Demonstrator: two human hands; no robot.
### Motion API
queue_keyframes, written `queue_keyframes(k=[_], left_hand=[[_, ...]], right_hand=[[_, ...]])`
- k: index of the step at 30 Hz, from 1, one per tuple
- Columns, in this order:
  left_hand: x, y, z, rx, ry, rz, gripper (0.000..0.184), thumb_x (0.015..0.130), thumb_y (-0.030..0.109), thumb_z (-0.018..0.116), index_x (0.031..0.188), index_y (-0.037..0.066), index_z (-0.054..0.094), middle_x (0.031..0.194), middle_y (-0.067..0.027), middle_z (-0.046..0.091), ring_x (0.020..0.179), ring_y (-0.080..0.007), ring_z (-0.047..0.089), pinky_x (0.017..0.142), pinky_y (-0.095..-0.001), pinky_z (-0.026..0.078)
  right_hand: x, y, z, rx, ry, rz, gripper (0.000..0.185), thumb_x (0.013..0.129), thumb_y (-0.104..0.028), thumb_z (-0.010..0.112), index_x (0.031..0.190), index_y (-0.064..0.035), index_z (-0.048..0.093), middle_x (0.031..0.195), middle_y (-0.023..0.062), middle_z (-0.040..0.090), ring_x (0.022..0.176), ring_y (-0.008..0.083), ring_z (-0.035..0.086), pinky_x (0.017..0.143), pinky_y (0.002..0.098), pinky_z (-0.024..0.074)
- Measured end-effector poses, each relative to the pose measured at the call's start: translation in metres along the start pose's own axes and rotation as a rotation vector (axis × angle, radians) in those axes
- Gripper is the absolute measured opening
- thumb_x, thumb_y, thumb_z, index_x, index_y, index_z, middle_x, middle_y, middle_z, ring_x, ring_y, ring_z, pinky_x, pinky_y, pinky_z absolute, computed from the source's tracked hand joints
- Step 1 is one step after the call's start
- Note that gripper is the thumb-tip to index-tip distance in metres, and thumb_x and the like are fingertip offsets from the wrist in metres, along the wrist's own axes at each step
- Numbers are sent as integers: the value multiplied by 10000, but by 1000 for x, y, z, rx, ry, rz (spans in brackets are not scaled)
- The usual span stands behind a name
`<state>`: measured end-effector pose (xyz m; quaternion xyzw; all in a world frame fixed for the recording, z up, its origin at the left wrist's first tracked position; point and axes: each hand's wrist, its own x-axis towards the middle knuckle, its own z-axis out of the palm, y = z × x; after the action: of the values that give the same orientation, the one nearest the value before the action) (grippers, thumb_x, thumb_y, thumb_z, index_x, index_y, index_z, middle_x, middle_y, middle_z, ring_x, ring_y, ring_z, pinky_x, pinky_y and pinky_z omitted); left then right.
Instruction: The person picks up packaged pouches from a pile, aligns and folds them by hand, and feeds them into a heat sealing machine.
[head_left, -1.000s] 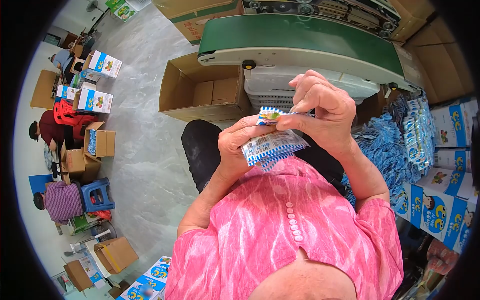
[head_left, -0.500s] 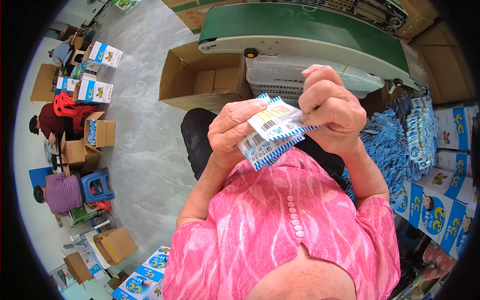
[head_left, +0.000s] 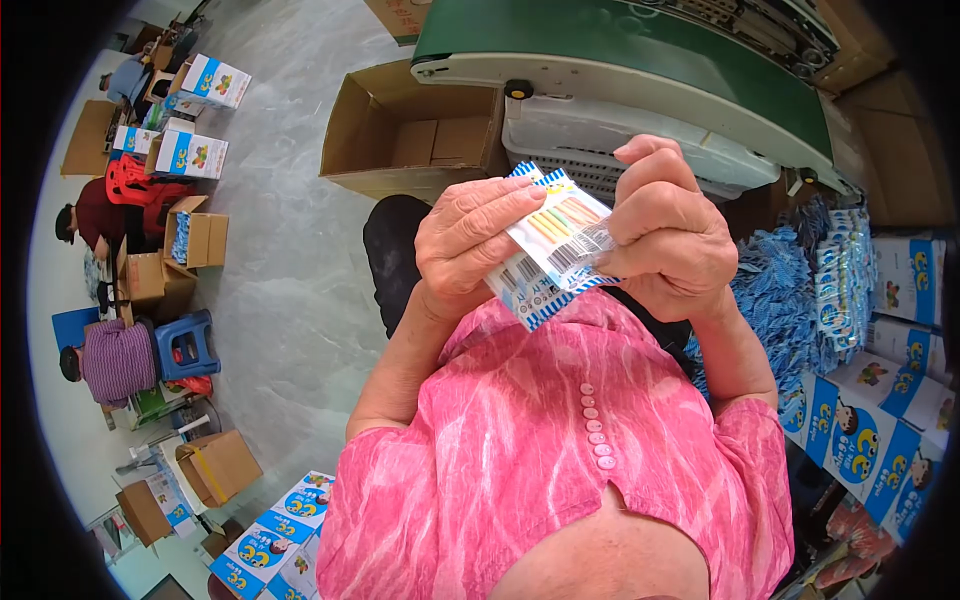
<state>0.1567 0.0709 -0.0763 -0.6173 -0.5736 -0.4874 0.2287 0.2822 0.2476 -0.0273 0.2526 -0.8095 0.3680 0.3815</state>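
Observation:
Small flat packets with blue-striped ends, barcodes and a picture of coloured sticks are in front of my chest. My left hand is closed on their left side, its fingers laid over the top one. The packets overlap, and how many there are cannot be made out. On the right, my right hand has its fingers curled, pinching the clear, crinkled end of the top packet. Part of that end is hidden behind the fingers.
An open cardboard box and a white plastic crate stand beyond my hands, beside a green conveyor belt. Heaps of blue-striped packets and printed cartons lie to my right. Several people sit at the far left near a blue stool.
The top packet has turned so that its stick picture shows more, and its right end is more bunched in my right fingers. The whole view has shifted slightly.

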Motion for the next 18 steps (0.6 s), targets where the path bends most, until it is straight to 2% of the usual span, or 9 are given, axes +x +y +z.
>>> queue_keyframes(k=[3,7,12,15,18], left_hand=[[-1,-2,-1,4,-14,9,211,645,140,765,762,18,638,986,-117,698,936,-288,682,793,-369,542],[1,-5,-1,0,-14,16,206,633,131,764,766,22,650,986,-117,698,928,-282,682,788,-363,541],[-8,-9,4,-45,-30,-50,221,614,127,773,775,24,664,970,-122,697,890,-274,683,781,-351,540],[-18,-8,3,-118,-14,-89,242,597,112,788,792,24,677,959,-124,697,870,-269,683,771,-338,542],[-26,4,6,-312,32,-552,308,572,80,814,847,11,693,956,-131,694,864,-250,683,754,-310,547]], right_hand=[[0,1,2,65,46,15,213,577,-169,793,710,-91,646,753,31,568,749,243,549,811,387,417],[11,-2,11,71,134,127,248,573,-198,804,692,-77,622,734,29,566,719,233,535,770,377,418],[6,11,11,-27,31,49,266,587,-180,821,729,-74,623,733,35,570,690,216,524,721,354,413],[-3,19,21,37,73,256,256,615,-147,820,754,-61,623,718,39,567,677,201,520,670,325,403],[-1,24,26,77,114,287,239,658,-123,803,746,-22,605,709,51,547,669,200,504,636,303,406]])
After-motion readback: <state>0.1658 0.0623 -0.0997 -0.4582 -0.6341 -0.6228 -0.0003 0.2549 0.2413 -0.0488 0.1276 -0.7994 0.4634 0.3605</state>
